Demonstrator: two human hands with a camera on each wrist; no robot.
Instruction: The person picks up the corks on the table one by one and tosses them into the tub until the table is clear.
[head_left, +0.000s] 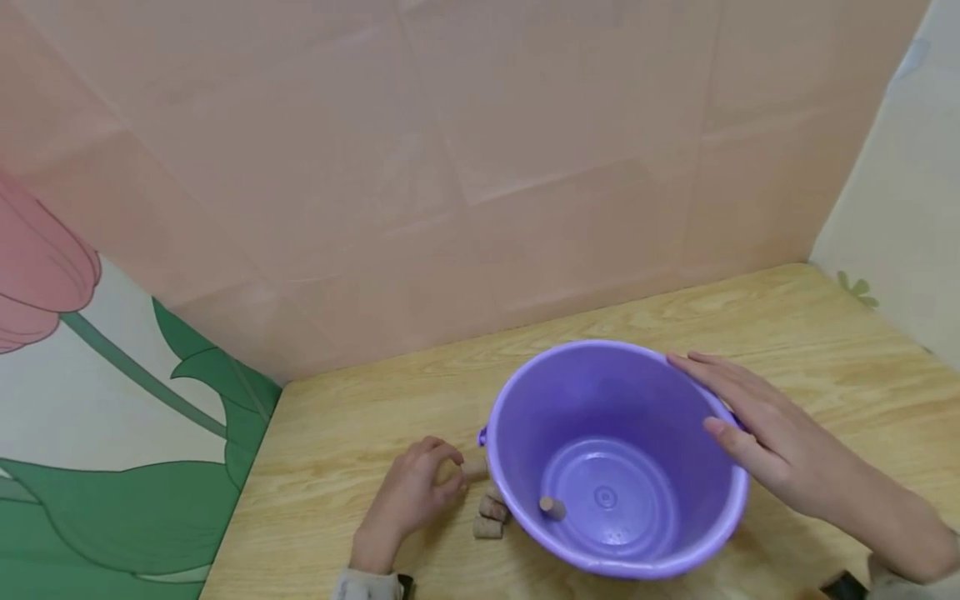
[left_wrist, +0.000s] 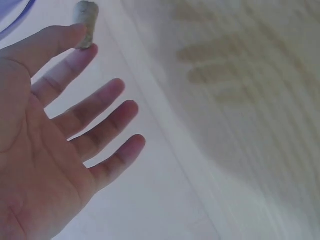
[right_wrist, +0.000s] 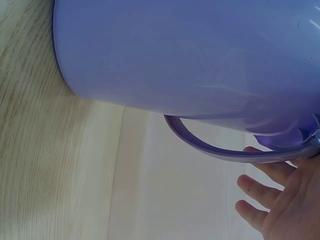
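My left hand (head_left: 412, 492) pinches a cork (left_wrist: 89, 19) between thumb and forefinger, the other fingers spread apart. That cork is at the left side of a purple bucket (head_left: 600, 400), low by the wooden table. Several more corks (head_left: 488, 527) lie on the table against the bucket's near left side. Inside the bucket, another cork (head_left: 552, 507) is on the bottom. My right hand (head_left: 772, 425) rests on the bucket's right rim, thumb over the inner edge. In the right wrist view, straight fingers (right_wrist: 257, 190) spread by the purple handle (right_wrist: 225, 154), which hangs outside.
The bucket stands upright on the wood-grain table (head_left: 360, 417). A pinkish covered wall (head_left: 450, 167) runs behind it. On the left is a panel with a painted tulip (head_left: 45, 267), and a pale wall (head_left: 907, 208) borders the right.
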